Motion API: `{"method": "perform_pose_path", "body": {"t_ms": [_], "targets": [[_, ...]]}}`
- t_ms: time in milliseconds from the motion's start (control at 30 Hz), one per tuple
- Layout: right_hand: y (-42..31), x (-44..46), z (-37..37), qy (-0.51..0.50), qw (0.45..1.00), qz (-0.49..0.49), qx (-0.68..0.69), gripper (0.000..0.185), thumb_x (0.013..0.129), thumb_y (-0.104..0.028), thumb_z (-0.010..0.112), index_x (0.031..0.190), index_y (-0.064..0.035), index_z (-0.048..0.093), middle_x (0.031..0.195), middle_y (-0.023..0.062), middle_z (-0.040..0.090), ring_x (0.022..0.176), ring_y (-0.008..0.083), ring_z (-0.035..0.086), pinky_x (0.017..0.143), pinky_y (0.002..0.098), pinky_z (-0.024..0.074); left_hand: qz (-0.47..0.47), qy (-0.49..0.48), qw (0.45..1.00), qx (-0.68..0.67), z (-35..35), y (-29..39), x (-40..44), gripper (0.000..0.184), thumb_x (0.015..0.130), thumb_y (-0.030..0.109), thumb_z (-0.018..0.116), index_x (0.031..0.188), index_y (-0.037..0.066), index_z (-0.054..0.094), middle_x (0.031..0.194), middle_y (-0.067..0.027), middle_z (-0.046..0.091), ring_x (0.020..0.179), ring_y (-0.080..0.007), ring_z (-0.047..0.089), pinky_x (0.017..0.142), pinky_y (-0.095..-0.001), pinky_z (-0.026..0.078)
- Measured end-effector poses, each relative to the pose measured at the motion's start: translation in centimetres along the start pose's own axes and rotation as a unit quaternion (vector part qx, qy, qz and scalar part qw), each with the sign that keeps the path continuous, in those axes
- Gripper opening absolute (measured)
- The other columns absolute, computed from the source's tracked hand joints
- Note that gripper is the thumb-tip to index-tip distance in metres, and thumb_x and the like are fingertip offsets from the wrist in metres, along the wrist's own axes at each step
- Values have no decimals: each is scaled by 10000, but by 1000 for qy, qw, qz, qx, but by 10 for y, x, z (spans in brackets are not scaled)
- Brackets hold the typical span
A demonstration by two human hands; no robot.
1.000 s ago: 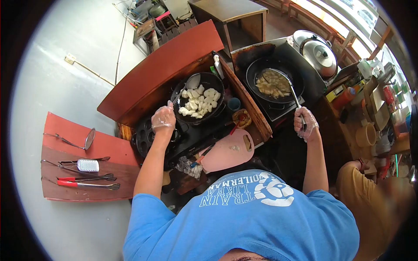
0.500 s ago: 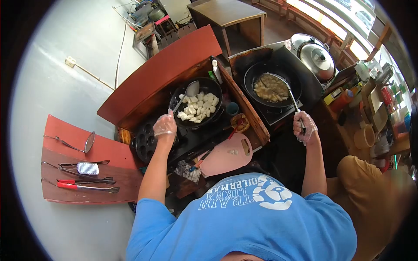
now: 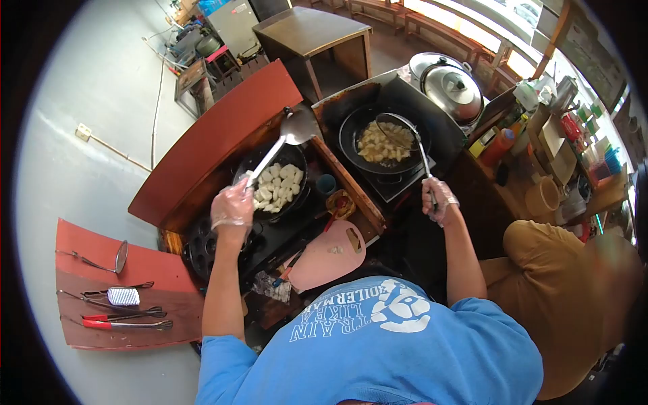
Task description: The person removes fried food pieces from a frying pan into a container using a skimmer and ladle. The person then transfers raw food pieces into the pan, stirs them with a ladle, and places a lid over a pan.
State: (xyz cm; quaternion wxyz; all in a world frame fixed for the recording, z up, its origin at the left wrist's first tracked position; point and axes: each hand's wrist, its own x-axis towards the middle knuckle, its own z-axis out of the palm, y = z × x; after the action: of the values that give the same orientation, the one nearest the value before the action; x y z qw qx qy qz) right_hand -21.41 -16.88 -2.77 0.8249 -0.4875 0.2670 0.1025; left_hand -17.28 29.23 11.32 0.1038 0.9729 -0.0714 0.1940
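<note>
Two long-handled utensils: spatula (image 3: 297, 129) in the gloved left hand (image 3: 233, 204), clamped on its handle, with raised blade above white pieces (image 3: 278, 187) in the left wok (image 3: 250, 162); skimmer (image 3: 422, 152) in the right hand (image 3: 440, 201), likewise clamped on its handle, with head inside the right wok (image 3: 350, 138), at browned pieces (image 3: 381, 145).

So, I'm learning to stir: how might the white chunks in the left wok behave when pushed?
The white chunks probably yield softly, given their rounded, lumpy shapes. They may shift together, being crowded and touching. The black wok looks curved, so some may slide inward.
</note>
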Motion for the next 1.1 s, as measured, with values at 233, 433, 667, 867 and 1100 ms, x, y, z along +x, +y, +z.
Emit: {"method": "perform_pose_path", "body": {"t_ms": [233, 433, 667, 867, 1100], "targets": [[-25, -15, -3, -32, 999, 9, 14, 258, 865, -221, 581, 661, -136, 449, 505, -3, 419, 371, 135, 399, 378, 325, 393, 118, -45, 991, 40, 128, 100, 64, 240, 930, 200, 494, 939, 73, 698, 854, -161, 695, 806, -338, 687, 707, -458, 552], [-43, -11, -8, -27, 999, -35, -6, 262, 878, -200, 544, 647, -104, 467, 498, 24, 414, 369, 160, 401, 384, 330, 403, 117, -138, 983, 37, 192, 172, 88, 267, 946, 175, 469, 895, 41, 694, 930, -137, 718, 880, -323, 703, 746, -431, 579], [-33, 33, -19, -22, 998, 1, 67, 194, 829, -199, 544, 666, -125, 470, 496, 12, 413, 374, 158, 388, 400, 342, 388, 97, -64, 993, -12, 188, 193, 76, 228, 914, 161, 493, 858, 59, 689, 832, -155, 709, 785, -342, 705, 679, -451, 574], [-35, 54, -26, -136, 966, 139, 171, 309, 908, -265, 547, 635, -177, 432, 497, -45, 380, 390, 95, 366, 380, 243, 312, 70, -159, 985, 12, 186, 217, 65, 207, 867, 125, 561, 834, 43, 749, 850, -179, 723, 810, -321, 725, 714, -408, 592], [-65, 44, -15, -112, 985, 27, 125, 278, 882, -240, 544, 636, -174, 434, 495, -41, 382, 389, 104, 377, 377, 260, 320, 20, -119, 993, 19, 167, 192, 94, 250, 893, 168, 533, 774, 45, 715, 835, -159, 716, 812, -347, 710, 701, -428, 576]]}}
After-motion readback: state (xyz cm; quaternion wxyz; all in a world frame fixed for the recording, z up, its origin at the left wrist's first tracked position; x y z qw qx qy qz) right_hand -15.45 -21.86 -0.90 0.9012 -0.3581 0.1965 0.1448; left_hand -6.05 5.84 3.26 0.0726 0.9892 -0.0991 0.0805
